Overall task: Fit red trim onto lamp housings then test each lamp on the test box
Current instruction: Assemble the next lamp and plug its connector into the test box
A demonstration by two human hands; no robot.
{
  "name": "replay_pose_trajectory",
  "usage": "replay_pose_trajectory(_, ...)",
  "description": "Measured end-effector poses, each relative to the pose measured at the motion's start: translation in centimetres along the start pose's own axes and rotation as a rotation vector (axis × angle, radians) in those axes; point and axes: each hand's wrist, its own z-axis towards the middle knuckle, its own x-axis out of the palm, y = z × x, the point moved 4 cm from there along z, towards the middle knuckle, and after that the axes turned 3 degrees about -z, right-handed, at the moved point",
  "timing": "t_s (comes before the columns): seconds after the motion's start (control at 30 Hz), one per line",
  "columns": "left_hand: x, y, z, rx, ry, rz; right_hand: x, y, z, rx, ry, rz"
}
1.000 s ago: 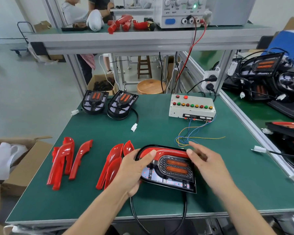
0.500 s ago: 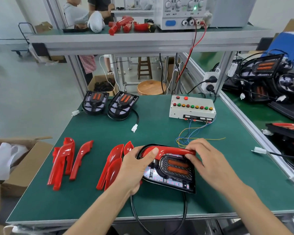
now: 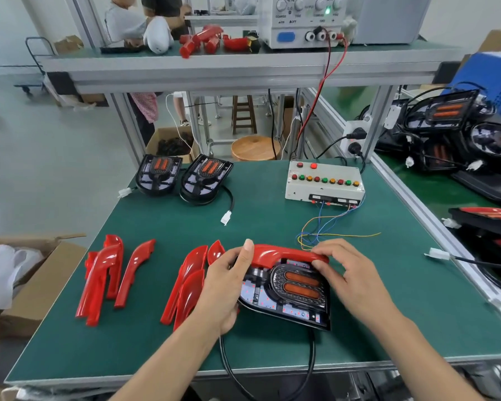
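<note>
I hold the red trim [image 3: 284, 254] along the far edge of the lamp housing [image 3: 289, 293] at the worktop's [image 3: 272, 215] near edge, my left hand [image 3: 229, 287] gripping its left end, my right hand [image 3: 347, 273] pinching its right end, spare trims [image 3: 185, 282] just left, the test box [image 3: 324, 182] beyond loose wires [image 3: 324, 230].

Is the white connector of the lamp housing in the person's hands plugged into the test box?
No: the test box has only thin coloured wires at its front sockets, and the held lamp housing's black cable runs off the near table edge.
</note>
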Motion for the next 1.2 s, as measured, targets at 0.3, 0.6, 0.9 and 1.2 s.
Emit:
replay_pose_trajectory(0.3, -0.3, 0.5, 0.3, 0.039, 0.019, 0.013, 1.5, -1.4, -1.8, 0.173, -0.088, 0.232)
replay_pose_trajectory(0.6, -0.3, 0.1, 0.0, 0.056, 0.033, 0.037, 2.0, -1.1, -2.0, 0.173, -0.079, 0.311)
replay_pose_trajectory(0.9, -0.1, 0.2, 0.1, 0.108, 0.014, 0.048, 1.4, -2.2, -1.9, 0.124, -0.05, 0.201)
replay_pose_trajectory(1.2, -0.2, 0.5, 0.6, 0.094, -0.006, 0.042, 1.3, -2.6, -2.2, 0.051, -0.068, 0.146)
